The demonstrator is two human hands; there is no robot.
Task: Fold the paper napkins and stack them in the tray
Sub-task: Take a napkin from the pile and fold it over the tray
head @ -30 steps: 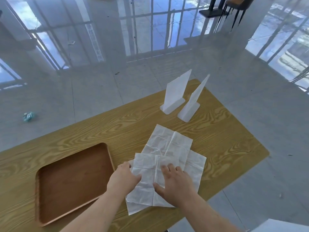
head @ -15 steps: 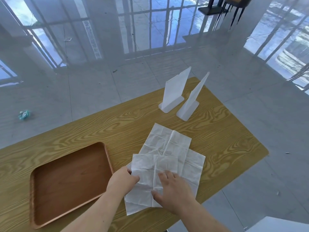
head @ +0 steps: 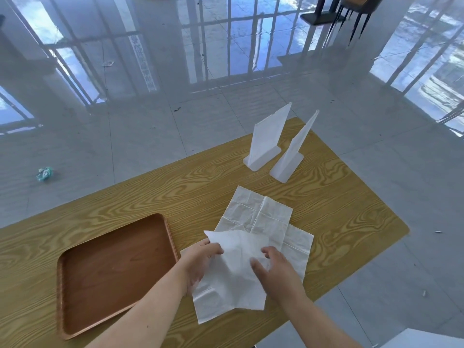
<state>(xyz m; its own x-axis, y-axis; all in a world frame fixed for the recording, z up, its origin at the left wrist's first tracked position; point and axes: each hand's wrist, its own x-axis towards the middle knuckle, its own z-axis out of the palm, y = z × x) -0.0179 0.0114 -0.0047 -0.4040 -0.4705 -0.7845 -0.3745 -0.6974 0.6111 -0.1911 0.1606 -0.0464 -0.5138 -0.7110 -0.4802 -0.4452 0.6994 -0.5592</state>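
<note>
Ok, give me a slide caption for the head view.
Both hands, left hand and right hand, lift the top napkin beside the wooden tray.

you're in what looks like a café or dining hall: a wood-grain table (head: 313, 197) carrying two white menu stands (head: 267, 144), a glossy tiled floor (head: 175, 121) mirroring tall windows, and a dark chair (head: 351, 11) by another table's base beyond.
</note>
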